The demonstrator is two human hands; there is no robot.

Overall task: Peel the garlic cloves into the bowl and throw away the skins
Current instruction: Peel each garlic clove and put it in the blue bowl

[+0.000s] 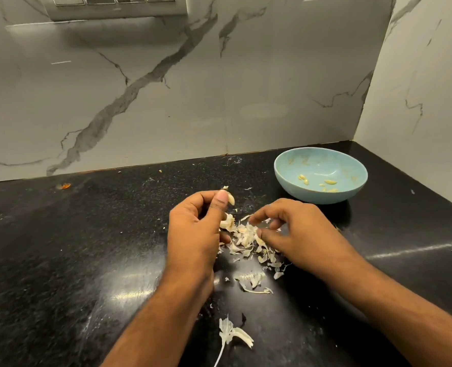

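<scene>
My left hand (195, 229) pinches a pale garlic clove (230, 199) between thumb and fingertips, just above the black counter. My right hand (293, 234) hovers with curled fingers over a heap of papery garlic skins (246, 238), its fingertips touching the top of the heap; whether it holds a piece I cannot tell. A light blue bowl (352, 192) stands at the back right, holding several peeled cloves (303, 179). A piece of garlic (227, 221) lies beside my left palm.
More skins (255, 280) and a dry garlic stem with husk (233, 335) lie nearer to me on the black counter (87, 247). Marble walls close the back and the right side. An orange scrap (65, 185) lies at the back left.
</scene>
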